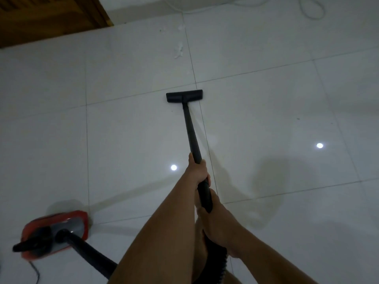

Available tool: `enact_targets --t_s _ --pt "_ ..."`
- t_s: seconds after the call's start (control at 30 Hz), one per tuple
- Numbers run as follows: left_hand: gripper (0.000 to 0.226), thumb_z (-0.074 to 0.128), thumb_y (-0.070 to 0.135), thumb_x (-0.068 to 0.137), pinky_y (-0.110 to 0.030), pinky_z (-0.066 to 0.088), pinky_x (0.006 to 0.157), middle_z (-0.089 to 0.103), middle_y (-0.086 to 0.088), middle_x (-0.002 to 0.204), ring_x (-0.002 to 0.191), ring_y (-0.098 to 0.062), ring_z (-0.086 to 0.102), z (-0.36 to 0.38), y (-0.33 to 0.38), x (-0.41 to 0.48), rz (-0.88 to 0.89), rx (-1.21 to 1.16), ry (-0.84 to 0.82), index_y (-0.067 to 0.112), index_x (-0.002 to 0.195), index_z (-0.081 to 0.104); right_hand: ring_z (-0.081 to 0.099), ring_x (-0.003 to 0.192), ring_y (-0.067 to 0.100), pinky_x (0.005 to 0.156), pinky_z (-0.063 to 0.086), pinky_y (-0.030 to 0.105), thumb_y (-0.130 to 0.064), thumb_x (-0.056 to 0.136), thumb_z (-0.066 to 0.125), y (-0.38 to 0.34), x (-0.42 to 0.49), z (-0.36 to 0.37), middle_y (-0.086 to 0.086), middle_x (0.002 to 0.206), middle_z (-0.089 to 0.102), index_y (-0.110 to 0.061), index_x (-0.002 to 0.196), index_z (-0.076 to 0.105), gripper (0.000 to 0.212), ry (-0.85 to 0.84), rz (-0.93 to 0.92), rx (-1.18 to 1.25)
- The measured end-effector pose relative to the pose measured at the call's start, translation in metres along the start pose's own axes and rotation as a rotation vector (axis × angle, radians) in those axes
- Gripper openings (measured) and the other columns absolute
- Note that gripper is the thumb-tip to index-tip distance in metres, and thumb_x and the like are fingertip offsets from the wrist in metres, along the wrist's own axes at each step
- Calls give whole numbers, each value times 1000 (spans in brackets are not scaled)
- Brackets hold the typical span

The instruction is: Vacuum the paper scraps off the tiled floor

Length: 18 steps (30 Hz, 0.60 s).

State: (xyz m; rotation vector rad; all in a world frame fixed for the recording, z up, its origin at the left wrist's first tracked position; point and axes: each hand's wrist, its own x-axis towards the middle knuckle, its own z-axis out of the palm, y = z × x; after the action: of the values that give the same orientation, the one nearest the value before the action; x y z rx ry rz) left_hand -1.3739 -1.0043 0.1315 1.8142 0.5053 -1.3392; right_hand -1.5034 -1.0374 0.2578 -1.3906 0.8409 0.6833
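White paper scraps lie beyond the floor head, beside the same grout line, well apart from it; a few more sit farther on. My left hand and right hand both clench the black tube, left one nearer the head. I judge a flat, slow push forward is best, so the scraps aren't scattered. The hose to the red vacuum disappears behind my arm; small specks are hard to identify.
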Motion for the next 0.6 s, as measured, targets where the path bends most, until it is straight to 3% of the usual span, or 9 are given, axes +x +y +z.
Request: enact_targets --t_s 0.17,0.33,0.6 --pt "64 38 31 109 -34 55 57 54 -10 68 49 -16 54 -10 44 25 8 -12 -10 45 159 0 61 65 13 40 43 9 -19 108 44 -36 34 -15 12 111 64 -38 161 9 66 -1 33 6" --pt "65 37 31 110 -25 50 42 55 -11 76 48 -15 54 -27 89 48 16 -12 -6 47 159 -3 57 58 10 39 42 10 -22 108 47 -75 67 -26 10 104 64 -33 159 18 59 -9 63 12" --pt "63 39 31 110 -30 53 50 53 -10 71 48 -14 53 -44 150 78 1 -35 -5 47 159 3 63 65 13 40 45 11 -28 109 43 -131 107 -43 6 102 67 -39 162 6 66 4 104 6"
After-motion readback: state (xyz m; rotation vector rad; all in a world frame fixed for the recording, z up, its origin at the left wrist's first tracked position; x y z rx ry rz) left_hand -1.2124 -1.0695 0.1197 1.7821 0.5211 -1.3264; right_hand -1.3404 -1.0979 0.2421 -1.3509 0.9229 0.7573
